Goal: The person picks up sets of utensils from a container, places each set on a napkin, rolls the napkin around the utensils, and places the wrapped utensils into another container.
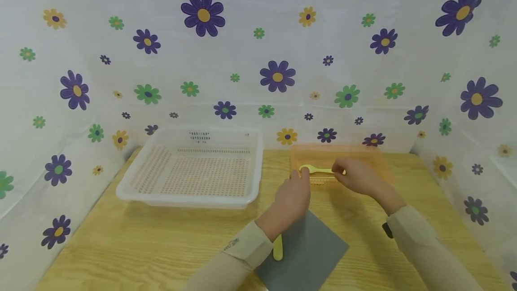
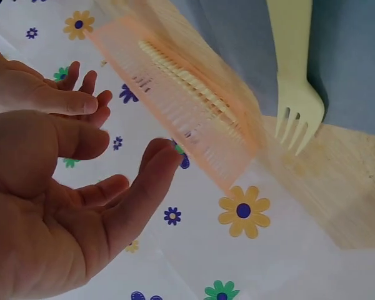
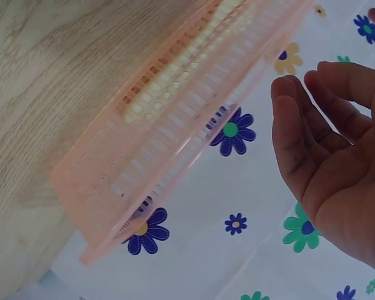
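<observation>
In the head view an orange slotted basket (image 1: 381, 172) stands at the back right. Inside it lies a pale yellow utensil (image 1: 319, 169) with a rounded end, perhaps a spoon; the basket's wall partly veils it in the wrist views. My left hand (image 1: 292, 194) is over the basket's near left side, its fingers apart and loosely bent around nothing in the left wrist view. Over the basket's middle is my right hand (image 1: 355, 175), loosely curved and holding nothing in the right wrist view. A pale yellow fork (image 2: 295, 81) lies on a grey mat (image 1: 311, 250), partly hidden by my left arm.
To the left stands a large white slotted basket (image 1: 187, 200). Both baskets and the mat are on a wooden table (image 1: 161, 246). A flowered curtain (image 1: 242, 48) closes off the back and both sides.
</observation>
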A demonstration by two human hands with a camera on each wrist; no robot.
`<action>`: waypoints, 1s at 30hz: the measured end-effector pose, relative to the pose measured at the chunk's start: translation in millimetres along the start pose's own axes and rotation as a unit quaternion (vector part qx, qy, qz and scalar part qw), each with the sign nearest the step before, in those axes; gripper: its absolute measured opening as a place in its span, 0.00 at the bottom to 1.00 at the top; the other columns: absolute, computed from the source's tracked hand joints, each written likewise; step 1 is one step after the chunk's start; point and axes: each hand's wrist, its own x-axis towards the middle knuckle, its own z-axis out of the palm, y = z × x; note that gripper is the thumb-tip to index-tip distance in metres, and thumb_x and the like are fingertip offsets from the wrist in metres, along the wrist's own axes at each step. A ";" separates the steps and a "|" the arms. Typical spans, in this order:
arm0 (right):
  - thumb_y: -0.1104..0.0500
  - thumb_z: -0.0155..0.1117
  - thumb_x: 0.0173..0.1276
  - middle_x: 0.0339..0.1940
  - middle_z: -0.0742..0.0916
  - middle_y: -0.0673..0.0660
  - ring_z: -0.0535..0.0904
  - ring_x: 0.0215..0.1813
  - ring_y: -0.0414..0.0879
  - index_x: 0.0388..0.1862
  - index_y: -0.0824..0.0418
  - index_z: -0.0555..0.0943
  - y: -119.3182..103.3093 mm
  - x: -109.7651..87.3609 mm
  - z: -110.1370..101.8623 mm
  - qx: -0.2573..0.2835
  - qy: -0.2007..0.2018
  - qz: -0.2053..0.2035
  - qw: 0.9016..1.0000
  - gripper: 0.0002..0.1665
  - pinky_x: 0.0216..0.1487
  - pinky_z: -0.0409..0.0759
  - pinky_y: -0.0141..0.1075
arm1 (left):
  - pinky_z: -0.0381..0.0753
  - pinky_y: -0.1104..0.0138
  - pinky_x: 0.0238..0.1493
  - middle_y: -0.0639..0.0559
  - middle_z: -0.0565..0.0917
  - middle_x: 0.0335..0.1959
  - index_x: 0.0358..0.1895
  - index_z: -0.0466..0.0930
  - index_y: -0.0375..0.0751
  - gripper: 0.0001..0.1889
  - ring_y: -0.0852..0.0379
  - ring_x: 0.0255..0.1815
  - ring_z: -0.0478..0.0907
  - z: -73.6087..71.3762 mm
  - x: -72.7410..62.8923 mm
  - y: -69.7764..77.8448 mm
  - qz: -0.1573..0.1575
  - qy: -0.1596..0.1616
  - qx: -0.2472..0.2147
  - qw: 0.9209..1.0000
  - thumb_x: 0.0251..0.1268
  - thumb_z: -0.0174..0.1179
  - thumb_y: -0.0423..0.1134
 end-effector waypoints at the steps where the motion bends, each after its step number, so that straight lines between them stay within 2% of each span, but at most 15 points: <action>1: 0.66 0.59 0.69 0.37 0.87 0.58 0.83 0.39 0.50 0.42 0.68 0.82 1.5 2.0 0.1 -0.002 -0.002 0.003 1.000 0.07 0.44 0.82 0.49 | 0.67 0.70 0.14 0.43 0.76 0.38 0.60 0.65 0.36 0.18 0.57 0.20 0.69 0.9 3.6 0.8 -0.006 0.009 0.008 1.000 0.73 0.55 0.37; 5: 0.66 0.59 0.69 0.37 0.86 0.60 0.82 0.40 0.53 0.43 0.70 0.81 7.5 10.1 1.4 -0.009 -0.014 0.013 1.000 0.09 0.47 0.82 0.51 | 0.69 0.70 0.15 0.44 0.77 0.36 0.57 0.68 0.36 0.15 0.57 0.20 0.72 4.8 15.9 2.2 -0.023 0.042 0.037 0.998 0.73 0.56 0.36; 8: 0.67 0.58 0.68 0.37 0.86 0.61 0.82 0.40 0.54 0.43 0.71 0.81 13.1 16.0 2.8 -0.014 -0.021 0.018 1.000 0.09 0.47 0.81 0.51 | 0.70 0.69 0.14 0.43 0.78 0.35 0.57 0.68 0.36 0.15 0.57 0.18 0.74 5.9 24.0 2.9 -0.039 0.042 0.043 0.997 0.73 0.55 0.36; 13: 0.69 0.58 0.66 0.42 0.87 0.66 0.83 0.44 0.59 0.45 0.72 0.82 23.1 24.8 5.2 -0.020 -0.045 0.050 0.998 0.11 0.49 0.82 0.52 | 0.75 0.69 0.16 0.38 0.79 0.43 0.63 0.65 0.35 0.19 0.55 0.22 0.79 5.1 37.3 3.8 -0.077 0.002 0.031 0.997 0.74 0.54 0.37; 16: 0.69 0.58 0.66 0.44 0.86 0.68 0.83 0.47 0.62 0.46 0.73 0.82 28.1 29.0 6.1 -0.022 -0.063 0.069 0.995 0.12 0.50 0.81 0.53 | 0.76 0.69 0.18 0.36 0.78 0.47 0.67 0.62 0.35 0.23 0.54 0.25 0.78 6.2 44.9 2.9 -0.103 -0.016 0.018 0.994 0.75 0.53 0.39; 22: 0.69 0.60 0.65 0.45 0.86 0.70 0.82 0.48 0.63 0.47 0.74 0.82 37.4 34.7 7.8 -0.027 -0.082 0.077 0.993 0.13 0.51 0.80 0.55 | 0.73 0.71 0.16 0.37 0.75 0.47 0.70 0.55 0.32 0.27 0.56 0.21 0.72 13.0 58.6 -1.9 -0.138 -0.031 -0.003 0.990 0.75 0.51 0.39; 26: 0.68 0.60 0.67 0.48 0.85 0.70 0.82 0.51 0.64 0.49 0.73 0.82 43.0 37.2 10.6 -0.031 -0.089 0.086 0.992 0.14 0.54 0.79 0.55 | 0.78 0.68 0.20 0.36 0.75 0.50 0.71 0.54 0.31 0.28 0.55 0.22 0.75 17.9 65.1 -5.2 -0.157 -0.037 -0.034 0.986 0.76 0.50 0.41; 30: 0.67 0.58 0.69 0.53 0.85 0.70 0.80 0.55 0.65 0.53 0.72 0.82 47.3 40.6 13.4 -0.032 -0.098 0.102 0.989 0.16 0.56 0.78 0.55 | 0.82 0.63 0.26 0.34 0.75 0.54 0.71 0.55 0.30 0.28 0.51 0.27 0.79 22.9 68.4 -7.2 -0.167 -0.047 -0.054 0.983 0.78 0.47 0.44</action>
